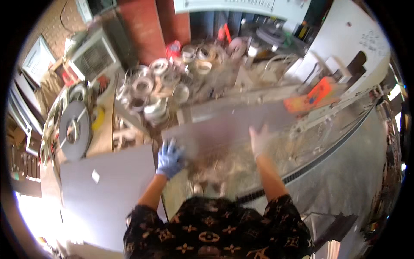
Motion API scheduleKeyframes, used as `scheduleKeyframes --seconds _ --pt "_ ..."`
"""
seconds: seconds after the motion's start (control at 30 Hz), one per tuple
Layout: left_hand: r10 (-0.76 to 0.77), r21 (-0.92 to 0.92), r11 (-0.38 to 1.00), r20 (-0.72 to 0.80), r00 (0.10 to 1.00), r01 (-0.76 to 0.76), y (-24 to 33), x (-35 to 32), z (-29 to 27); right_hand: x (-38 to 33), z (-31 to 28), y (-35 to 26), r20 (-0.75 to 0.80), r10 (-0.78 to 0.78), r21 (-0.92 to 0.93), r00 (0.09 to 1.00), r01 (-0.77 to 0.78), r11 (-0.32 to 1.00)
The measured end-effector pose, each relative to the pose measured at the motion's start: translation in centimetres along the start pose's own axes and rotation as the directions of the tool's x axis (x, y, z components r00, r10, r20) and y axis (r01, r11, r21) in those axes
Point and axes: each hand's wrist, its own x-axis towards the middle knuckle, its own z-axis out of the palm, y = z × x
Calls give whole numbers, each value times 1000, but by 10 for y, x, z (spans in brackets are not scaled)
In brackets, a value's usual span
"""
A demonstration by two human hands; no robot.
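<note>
The left hand [169, 157], wearing a blue glove, is gripping the near left corner of a grey flat panel [224, 129], and the right hand [260, 139] is lying spread flat on its right part. The panel is resting on the saw table [345, 172] between the two hands, its long axis running left to right, the right end pointing toward the orange tool [312, 96]. The picture is blurred there; I judge the panel may be slipping or twisting if one hand is pushing harder.
</note>
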Motion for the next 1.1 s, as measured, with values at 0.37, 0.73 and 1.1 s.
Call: scheduleKeyframes --seconds 0.37,0.73,1.1 --pt "119 -73 991 130 984 -110 21 65 -17 94 -105 -71 -237 -716 -359 656 626 692" --pt "120 -230 958 -228 966 -173 -8 110 -33 158 -152 -462 -383 -881 -779 278 416 470" --pt "78 -414 888 -293 953 -200 -84 205 1 206 -119 -505 -447 -870 -769 208 408 493"
